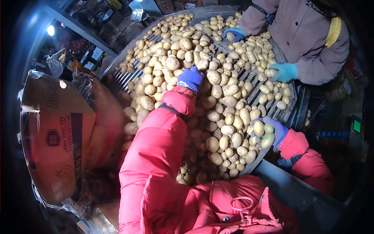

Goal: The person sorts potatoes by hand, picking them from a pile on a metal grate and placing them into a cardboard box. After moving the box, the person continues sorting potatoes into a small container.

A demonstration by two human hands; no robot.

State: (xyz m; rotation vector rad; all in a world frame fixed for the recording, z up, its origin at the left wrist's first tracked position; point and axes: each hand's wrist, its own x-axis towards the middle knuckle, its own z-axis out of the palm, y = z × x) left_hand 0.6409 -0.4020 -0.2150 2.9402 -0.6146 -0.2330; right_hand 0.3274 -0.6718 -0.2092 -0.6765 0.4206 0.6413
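Note:
Potatoes [213, 144] lie heaped over a round slatted metal table [120, 80]. My left hand [191, 79], in a purple glove, reaches across the middle of the heap, back up and fingers curled down among the potatoes; whatever is under them is hidden. At the right rim of the table my right hand [277, 130], also in a purple glove, holds several potatoes against its palm. One is yellow [258, 128], and the greenish potatoes [267, 140] sit beside it.
Across the table a co-worker [304, 35] has one blue-gloved hand [235, 34] around a potato and another [284, 72] over the potatoes at the rim. A large cardboard box [58, 132] stands at left. Near my right arm is a metal panel [296, 191].

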